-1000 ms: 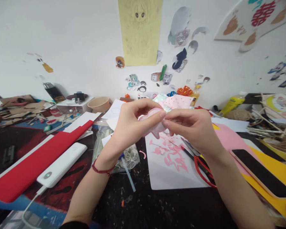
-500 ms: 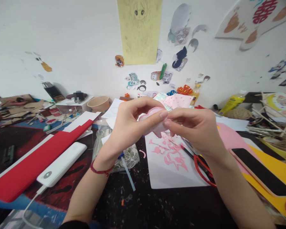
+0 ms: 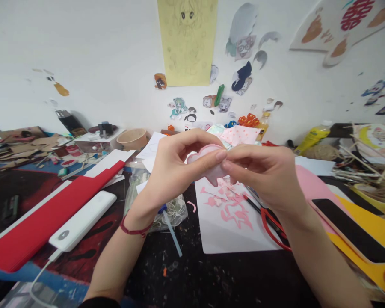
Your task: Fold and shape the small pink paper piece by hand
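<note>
Nudged slightly toward three o'clock, the left hand (image 3: 176, 167) pinches a pink-edged cutout (image 3: 213, 175), part-hidden by its thumb, toward the white paper's (image 3: 211, 237) eleven o'clock; whether the right hand (image 3: 265, 171) grips it, I cannot tell.

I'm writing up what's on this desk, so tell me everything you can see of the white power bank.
The white power bank is a slim, smooth, plastic-looking slab with rounded corners and a grey oval mark near its closer end. A white cable is plugged in there. It lies flat and slantwise on the dark tabletop, alongside the long red strip.
</note>
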A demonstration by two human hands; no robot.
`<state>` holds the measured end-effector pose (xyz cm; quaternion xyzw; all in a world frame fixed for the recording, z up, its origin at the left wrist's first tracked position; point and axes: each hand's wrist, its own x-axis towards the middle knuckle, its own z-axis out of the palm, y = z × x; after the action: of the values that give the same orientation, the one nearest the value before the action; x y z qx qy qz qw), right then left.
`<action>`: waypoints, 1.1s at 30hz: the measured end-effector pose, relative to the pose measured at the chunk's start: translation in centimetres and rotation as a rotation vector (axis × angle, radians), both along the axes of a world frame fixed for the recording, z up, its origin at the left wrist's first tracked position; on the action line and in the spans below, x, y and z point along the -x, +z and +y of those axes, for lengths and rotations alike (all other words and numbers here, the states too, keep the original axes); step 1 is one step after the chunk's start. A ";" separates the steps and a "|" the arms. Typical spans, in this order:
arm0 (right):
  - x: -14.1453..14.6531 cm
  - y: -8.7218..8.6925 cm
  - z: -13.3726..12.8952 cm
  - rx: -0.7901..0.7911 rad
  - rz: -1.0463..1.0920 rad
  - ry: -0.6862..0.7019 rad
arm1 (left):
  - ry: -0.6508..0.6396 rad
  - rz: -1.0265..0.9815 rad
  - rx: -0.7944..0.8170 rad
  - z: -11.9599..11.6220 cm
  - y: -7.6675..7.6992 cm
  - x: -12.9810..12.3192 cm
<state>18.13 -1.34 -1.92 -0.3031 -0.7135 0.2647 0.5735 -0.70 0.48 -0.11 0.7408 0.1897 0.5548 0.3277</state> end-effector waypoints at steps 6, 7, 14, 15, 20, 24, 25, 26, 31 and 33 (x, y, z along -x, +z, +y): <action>0.1 0.0 -0.2 -0.006 0.016 0.011 | 0.026 0.020 -0.002 -0.2 0.1 0.0; 0.1 0.0 -0.3 0.001 0.019 0.012 | 0.029 0.022 0.001 -0.2 0.1 0.0; 0.0 -0.1 -0.2 0.007 0.020 0.014 | 0.050 0.040 0.016 -0.4 0.2 0.0; 0.0 0.0 -0.2 0.004 0.019 0.016 | 0.048 0.043 0.020 -0.4 0.2 0.0; 0.0 0.0 -0.2 0.001 0.011 0.012 | 0.003 0.032 0.074 -0.6 0.3 -0.1; 0.1 -0.1 -0.2 -0.017 -0.001 0.010 | -0.035 0.014 0.107 -0.7 0.3 -0.2; 0.1 -0.1 -0.1 -0.016 -0.005 0.010 | -0.037 0.015 0.110 -0.7 0.3 -0.1; 0.0 -0.1 -0.1 -0.012 -0.011 0.011 | -0.036 0.018 0.114 -0.6 0.3 -0.1; -0.1 0.0 -0.1 0.008 -0.030 0.018 | -0.035 0.014 0.140 -0.5 0.3 0.0; -0.1 0.0 -0.1 0.003 -0.029 0.002 | -0.035 0.012 0.148 -0.5 0.3 -0.1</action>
<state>18.21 -1.46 -1.88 -0.3070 -0.7216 0.2623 0.5624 -0.63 -0.03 0.14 0.7211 0.2192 0.5289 0.3901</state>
